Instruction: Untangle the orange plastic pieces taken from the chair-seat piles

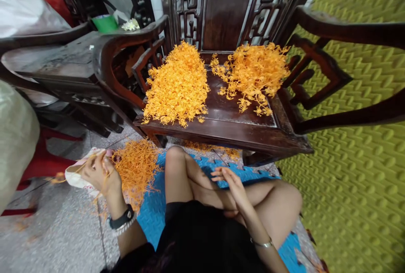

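Note:
My left hand [103, 174] is out over the floor on the left, its fingers curled around a thin orange strand [109, 171]. Just behind that hand lies a white bag or cloth [77, 176], partly hidden by it. A tangled heap of thin orange strands [136, 167] covers the floor beside it. Over my lap, my right hand [233, 184] has its fingers stretched out, and I see nothing in it. On the wooden chair's seat [218, 117] stand two piles: a dense pile of small orange flower-like pieces [180, 85] and a looser pile of branching orange pieces [257, 72].
A dark wooden side table [63, 62] at the left carries a green roll of tape [105, 24]. A red stool [52, 155] with a pale bulging sack stands at the far left. I sit on a blue foam mat [152, 218]; yellow foam matting [354, 171] is on the right.

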Motion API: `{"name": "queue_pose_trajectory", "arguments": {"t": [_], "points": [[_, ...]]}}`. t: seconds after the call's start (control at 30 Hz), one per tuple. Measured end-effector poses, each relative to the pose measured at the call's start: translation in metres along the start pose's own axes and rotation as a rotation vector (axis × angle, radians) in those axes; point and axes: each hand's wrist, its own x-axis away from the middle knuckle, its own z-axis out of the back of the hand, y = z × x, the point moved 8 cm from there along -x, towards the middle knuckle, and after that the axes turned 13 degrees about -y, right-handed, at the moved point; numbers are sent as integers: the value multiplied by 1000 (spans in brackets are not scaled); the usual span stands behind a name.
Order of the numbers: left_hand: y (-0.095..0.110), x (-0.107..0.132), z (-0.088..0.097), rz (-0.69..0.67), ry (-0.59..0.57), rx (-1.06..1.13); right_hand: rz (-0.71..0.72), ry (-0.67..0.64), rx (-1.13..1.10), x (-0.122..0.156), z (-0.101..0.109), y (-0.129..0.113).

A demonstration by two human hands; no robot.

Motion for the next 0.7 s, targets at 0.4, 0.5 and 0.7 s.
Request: {"name": "queue_pose_trajectory", "arguments": {"t": [0.4,0.5,0.7], "points": [[-48,13,-196,122,-517,-211,-105,-48,572,-54,24,46],[-51,14,-193,97,-544,-212,-185,-80,712,-92,35,53],[-69,30,-139,287,-167,-135,-486,-109,883,-151,56,84]]}}
